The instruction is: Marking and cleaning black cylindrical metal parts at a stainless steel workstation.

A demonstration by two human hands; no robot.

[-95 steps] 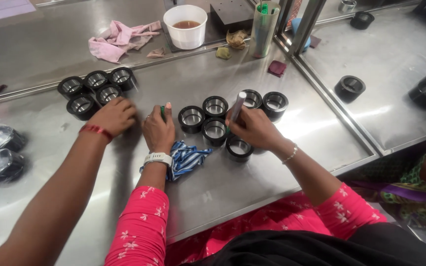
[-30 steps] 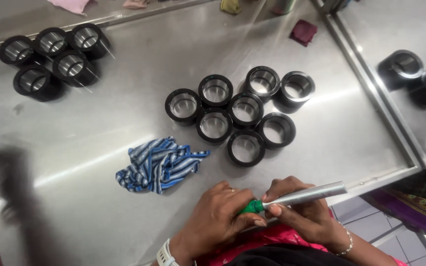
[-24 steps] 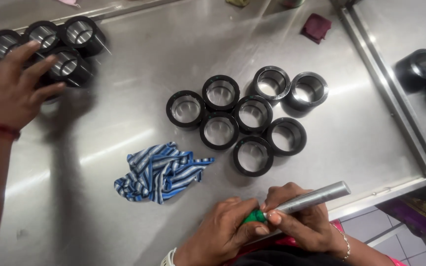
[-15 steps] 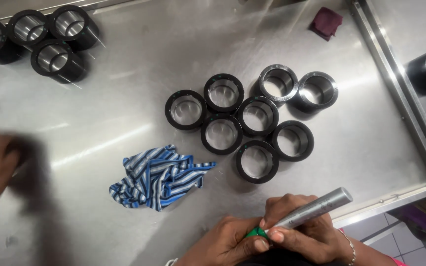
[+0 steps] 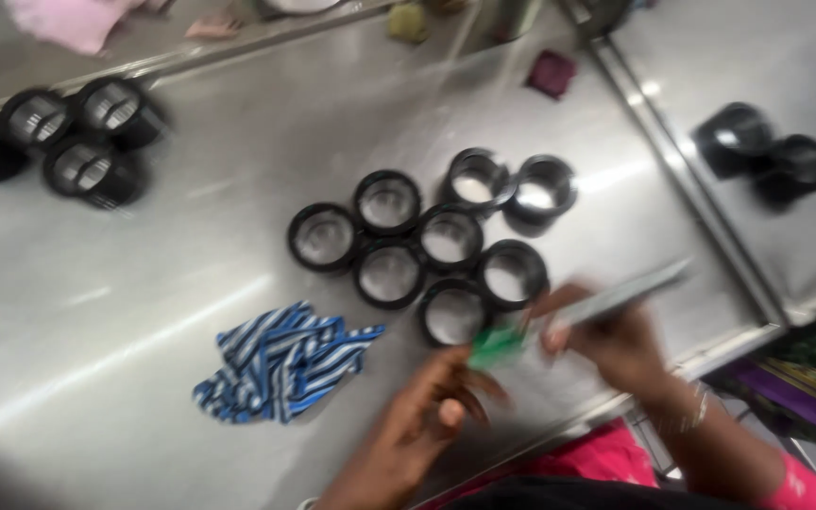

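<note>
Right hand (image 5: 606, 335) grips a silver pen-like tool (image 5: 616, 295); left hand (image 5: 432, 416) fingers pinch its green cap (image 5: 495, 345), seemingly off. Both hover beside seven black rings (image 5: 422, 247) clustered on the tabletop (image 5: 144, 312). Rings look untouched; blurred. Striped cloth (image 5: 280, 364) lies near.

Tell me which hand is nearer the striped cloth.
Left. The left hand is just right of the cloth, apart from it. The right hand is farther right, holding the silver tool.
</note>
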